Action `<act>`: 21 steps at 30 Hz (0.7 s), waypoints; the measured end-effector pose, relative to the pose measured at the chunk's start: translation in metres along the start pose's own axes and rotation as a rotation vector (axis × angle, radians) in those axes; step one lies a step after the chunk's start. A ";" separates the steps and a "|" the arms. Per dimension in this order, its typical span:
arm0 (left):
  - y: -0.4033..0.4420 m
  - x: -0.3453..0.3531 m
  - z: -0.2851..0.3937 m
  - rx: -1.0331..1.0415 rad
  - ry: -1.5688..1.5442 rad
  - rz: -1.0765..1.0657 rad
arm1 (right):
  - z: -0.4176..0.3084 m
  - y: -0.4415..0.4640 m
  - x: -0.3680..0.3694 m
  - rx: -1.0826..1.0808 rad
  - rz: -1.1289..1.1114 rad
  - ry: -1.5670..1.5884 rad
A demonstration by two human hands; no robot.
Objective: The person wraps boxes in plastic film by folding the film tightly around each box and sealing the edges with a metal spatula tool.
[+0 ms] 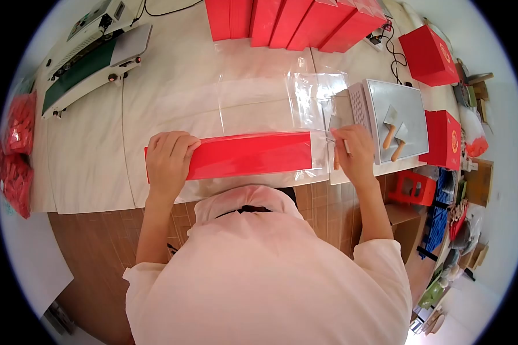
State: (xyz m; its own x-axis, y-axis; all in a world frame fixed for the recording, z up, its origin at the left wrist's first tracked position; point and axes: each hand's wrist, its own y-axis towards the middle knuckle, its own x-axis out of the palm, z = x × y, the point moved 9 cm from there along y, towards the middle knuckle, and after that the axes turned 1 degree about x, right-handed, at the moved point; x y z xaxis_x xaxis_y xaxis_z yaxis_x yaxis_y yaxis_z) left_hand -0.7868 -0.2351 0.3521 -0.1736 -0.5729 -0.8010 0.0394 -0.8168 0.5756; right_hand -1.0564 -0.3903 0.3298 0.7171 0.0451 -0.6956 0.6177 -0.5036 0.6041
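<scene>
Head view: long red box (253, 154) flat on the bench (172, 109), near its front edge. Left hand's (170, 158) grip clasps the box's left end. Right hand's (355, 149) grip pinches clear film (319, 157) just past its right end. Metal tray (406, 98) with two scrapers (397, 151) farther right.

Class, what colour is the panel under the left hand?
The panel is red; see head view.

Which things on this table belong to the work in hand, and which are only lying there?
In use:
long flat red box, under left hand
clear plastic film, at right hand

Apparently idle:
two wooden-handled metal scrapers
white-and-green machine
</scene>
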 end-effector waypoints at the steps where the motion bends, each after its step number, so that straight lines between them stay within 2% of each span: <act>1: -0.001 0.000 0.000 -0.002 0.026 -0.005 | 0.003 -0.002 -0.003 0.006 -0.001 -0.001; 7: 0.000 0.000 0.001 -0.005 -0.020 -0.009 | 0.009 -0.010 -0.008 0.179 0.002 0.007; 11: 0.000 0.003 -0.001 0.005 -0.034 -0.015 | -0.040 0.030 0.034 0.024 -0.165 -0.042; 14: 0.000 0.000 0.000 0.012 0.007 0.008 | -0.080 0.056 0.071 -0.050 -0.223 0.115; 16: 0.001 0.000 0.008 0.076 -0.017 -0.005 | -0.109 0.072 0.084 -0.175 -0.261 0.229; 17: 0.000 -0.001 0.007 0.062 -0.004 -0.007 | -0.112 0.078 0.092 -0.185 -0.268 0.244; 19: -0.001 0.002 0.007 0.071 -0.055 -0.027 | -0.122 0.090 0.115 -0.379 -0.389 0.306; 20: -0.001 0.002 0.006 0.065 -0.073 -0.043 | -0.118 0.091 0.129 -0.390 -0.486 0.328; 21: 0.000 0.002 0.005 0.063 -0.069 -0.036 | -0.111 0.095 0.132 -0.398 -0.487 0.326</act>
State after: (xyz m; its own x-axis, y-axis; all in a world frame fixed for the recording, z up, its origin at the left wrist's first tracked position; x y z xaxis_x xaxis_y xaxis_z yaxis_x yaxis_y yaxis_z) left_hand -0.7916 -0.2355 0.3515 -0.2411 -0.5358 -0.8092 -0.0293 -0.8294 0.5579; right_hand -0.8675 -0.3367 0.3384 0.3512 0.4726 -0.8082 0.9191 -0.0093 0.3940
